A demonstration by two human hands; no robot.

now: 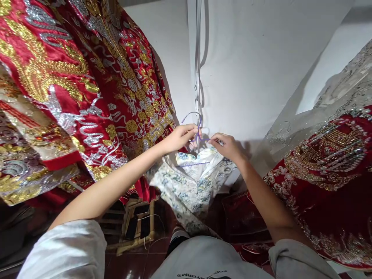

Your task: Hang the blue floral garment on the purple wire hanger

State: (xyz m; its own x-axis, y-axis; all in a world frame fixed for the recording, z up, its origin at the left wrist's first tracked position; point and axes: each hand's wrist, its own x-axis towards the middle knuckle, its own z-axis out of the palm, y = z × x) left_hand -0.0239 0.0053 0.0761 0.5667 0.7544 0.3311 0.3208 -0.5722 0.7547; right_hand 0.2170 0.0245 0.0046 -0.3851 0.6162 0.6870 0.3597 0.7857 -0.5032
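A purple wire hanger is held up in front of me, its hook curving above my hands. My left hand is closed around the hanger at the base of the hook. The fingers of my right hand are pinched at the hanger's right arm, close to the garment's neckline; whether fabric is caught too, I cannot tell. A white dress with a blue and yellow floral print hangs below both hands. The hanger's lower bar shows inside its open neckline.
Red garments with gold and silver embroidery hang close on the left. Beaded red fabric and sheer white fabric are on the right. Pale straps run down the white wall. A wooden stool stands low on the left.
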